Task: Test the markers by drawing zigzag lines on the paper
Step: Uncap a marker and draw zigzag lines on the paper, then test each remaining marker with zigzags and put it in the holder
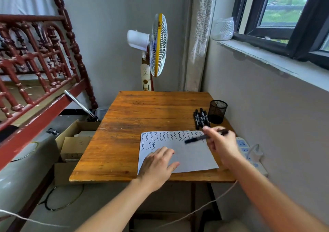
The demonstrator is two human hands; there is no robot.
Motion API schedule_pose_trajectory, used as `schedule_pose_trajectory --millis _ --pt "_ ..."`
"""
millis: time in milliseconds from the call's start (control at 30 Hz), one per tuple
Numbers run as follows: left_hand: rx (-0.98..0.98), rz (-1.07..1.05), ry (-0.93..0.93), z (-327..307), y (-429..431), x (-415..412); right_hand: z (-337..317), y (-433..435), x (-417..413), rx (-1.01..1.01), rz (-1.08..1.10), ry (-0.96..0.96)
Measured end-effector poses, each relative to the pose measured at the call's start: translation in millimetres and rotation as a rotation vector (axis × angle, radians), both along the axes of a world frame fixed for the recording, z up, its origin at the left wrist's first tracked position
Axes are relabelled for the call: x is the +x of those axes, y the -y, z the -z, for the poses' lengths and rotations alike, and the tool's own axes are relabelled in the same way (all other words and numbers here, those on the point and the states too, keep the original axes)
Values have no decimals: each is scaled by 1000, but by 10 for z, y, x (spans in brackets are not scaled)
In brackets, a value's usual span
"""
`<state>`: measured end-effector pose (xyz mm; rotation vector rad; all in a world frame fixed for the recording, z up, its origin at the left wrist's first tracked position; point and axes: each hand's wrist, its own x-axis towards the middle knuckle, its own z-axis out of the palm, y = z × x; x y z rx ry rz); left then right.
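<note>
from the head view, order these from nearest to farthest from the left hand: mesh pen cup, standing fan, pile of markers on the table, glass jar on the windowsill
Measured from the left hand, which rests flat on the paper:
1. Pile of markers, on the table to the hand's right and farther back.
2. Mesh pen cup, just right of the pile by the wall.
3. Standing fan, on the floor behind the table.
4. Glass jar, up on the windowsill at the far right.

There is a single view, from a wide-angle camera worn on the person's head, looking forward and down over a wooden table (pixel 142 107) from its near edge. It sits close enough that both forearms enter from the bottom (the wide lens bends the walls), and it faces the corner where a fan (pixel 157 44) stands.
</note>
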<state>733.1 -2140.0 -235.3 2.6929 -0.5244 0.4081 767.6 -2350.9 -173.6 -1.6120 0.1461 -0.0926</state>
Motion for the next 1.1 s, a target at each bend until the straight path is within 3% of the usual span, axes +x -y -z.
schedule_pose_trajectory --millis 233,433,567,733,867,967,1100 --pt "139 -79 -88 641 -367 250 -47 632 1382 -107 445 55" --pt "111 -122 -22 841 -414 371 149 772 2121 -518 486 -12" --pt "110 -131 -33 880 -421 393 375 780 2352 -666 402 -126" --pt "121 -126 -16 908 -434 399 424 770 2422 -702 334 -180" --pt "129 -120 -16 918 -436 403 370 621 2269 -880 401 12" --pt "131 -124 -10 921 -436 400 491 327 2180 -939 265 118" --pt "125 -128 -12 914 -434 397 830 -45 2150 -1165 33 -148"
